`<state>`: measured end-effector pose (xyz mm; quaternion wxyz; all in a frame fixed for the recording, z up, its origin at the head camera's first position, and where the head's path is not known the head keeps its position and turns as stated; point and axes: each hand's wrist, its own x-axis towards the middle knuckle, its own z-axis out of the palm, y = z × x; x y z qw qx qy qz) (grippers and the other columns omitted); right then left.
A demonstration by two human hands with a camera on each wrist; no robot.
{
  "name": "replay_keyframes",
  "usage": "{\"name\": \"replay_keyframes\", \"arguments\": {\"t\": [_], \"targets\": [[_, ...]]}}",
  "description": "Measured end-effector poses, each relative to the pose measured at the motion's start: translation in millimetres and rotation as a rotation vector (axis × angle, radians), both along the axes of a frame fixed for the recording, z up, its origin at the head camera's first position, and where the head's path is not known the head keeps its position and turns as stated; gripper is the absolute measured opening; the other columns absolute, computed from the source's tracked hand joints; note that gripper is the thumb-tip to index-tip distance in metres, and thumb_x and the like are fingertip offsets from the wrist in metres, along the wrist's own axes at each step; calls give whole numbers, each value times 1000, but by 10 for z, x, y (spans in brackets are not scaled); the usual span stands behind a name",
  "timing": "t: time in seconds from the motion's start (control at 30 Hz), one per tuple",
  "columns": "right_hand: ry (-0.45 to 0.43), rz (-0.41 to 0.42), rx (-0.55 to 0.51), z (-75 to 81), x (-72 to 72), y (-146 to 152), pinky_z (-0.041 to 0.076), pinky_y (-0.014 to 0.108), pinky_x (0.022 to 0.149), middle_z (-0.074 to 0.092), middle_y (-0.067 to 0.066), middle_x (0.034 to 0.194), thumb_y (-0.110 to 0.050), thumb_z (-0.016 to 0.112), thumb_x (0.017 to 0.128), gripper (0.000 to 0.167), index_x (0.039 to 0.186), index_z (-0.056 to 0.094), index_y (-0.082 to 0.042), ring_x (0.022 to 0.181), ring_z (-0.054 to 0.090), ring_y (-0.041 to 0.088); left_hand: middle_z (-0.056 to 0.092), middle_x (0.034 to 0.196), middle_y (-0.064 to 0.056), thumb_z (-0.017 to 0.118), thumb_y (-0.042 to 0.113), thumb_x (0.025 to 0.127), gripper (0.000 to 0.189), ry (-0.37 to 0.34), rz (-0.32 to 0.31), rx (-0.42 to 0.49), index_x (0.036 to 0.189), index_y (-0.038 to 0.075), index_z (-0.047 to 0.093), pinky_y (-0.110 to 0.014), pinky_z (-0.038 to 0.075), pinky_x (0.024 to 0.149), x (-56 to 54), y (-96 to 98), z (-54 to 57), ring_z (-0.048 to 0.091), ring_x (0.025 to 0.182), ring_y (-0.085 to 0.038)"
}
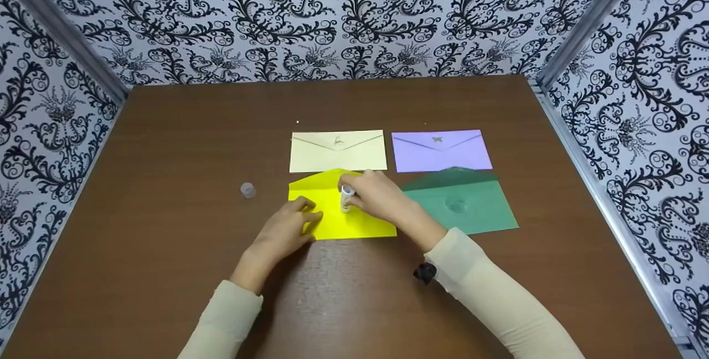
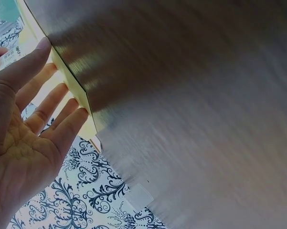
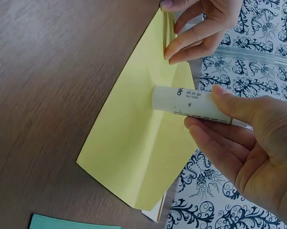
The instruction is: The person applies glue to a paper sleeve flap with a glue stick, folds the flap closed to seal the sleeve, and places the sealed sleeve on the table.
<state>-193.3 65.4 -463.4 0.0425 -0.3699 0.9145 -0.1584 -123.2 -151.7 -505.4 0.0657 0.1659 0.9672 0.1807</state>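
A yellow envelope [image 1: 354, 227] lies on the table with its flap opened away from the person. My right hand [image 1: 382, 197] grips a white glue stick [image 3: 193, 104] between thumb and fingers. In the right wrist view, the stick's end meets the yellow paper just below the flap crease. At the envelope's left side, my left hand [image 1: 283, 227] rests its spread fingertips on the paper. To the left of the envelope stands a small translucent cap [image 1: 248, 190], apart from both hands.
A green envelope [image 1: 487, 209] with its flap open, bearing a round wet-looking mark, lies right of the yellow one. Behind them are a closed cream envelope [image 1: 316, 160] and a closed purple envelope [image 1: 437, 158]. Patterned walls [image 1: 288, 21] border the brown table [image 1: 183, 143].
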Motion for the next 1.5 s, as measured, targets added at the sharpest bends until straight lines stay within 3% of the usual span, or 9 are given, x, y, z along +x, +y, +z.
{"name": "replay_keyframes", "arguments": {"t": [0.43,0.63,0.8,1.0,1.5], "targets": [[17,32,47,-10,-13,-190,61,33,76,75,8,98,-27,67,97,25,116,65,-12,80,70,24,58,132,-12,80,15,84,44,-14,2,-21,127,13,70,-46,50,107,6,-26,17,56,122,-32],[52,57,75,-17,-29,-270,61,37,81,75,8,99,-28,66,97,24,115,64,-13,84,71,27,58,133,-11,80,16,84,45,-7,1,-20,127,14,70,-47,49,107,5,-32,12,55,123,-33],[30,61,80,-15,-41,-311,61,35,81,75,8,100,-28,67,96,25,117,63,-14,86,71,26,59,133,-11,81,15,83,46,4,-2,-8,127,14,70,-47,49,109,12,-32,19,56,123,-33],[38,51,61,-31,-65,-330,61,34,76,75,9,101,-25,67,96,24,116,63,-12,86,72,25,59,131,-13,82,14,82,44,19,-28,-14,125,13,71,-46,50,107,3,-19,24,57,122,-35],[44,-22,77,-26,-104,-321,61,34,77,75,11,98,-25,66,97,26,120,62,-14,85,71,28,57,134,-12,80,17,84,44,-38,12,-45,127,16,70,-47,49,108,-3,3,16,56,124,-33]]}}
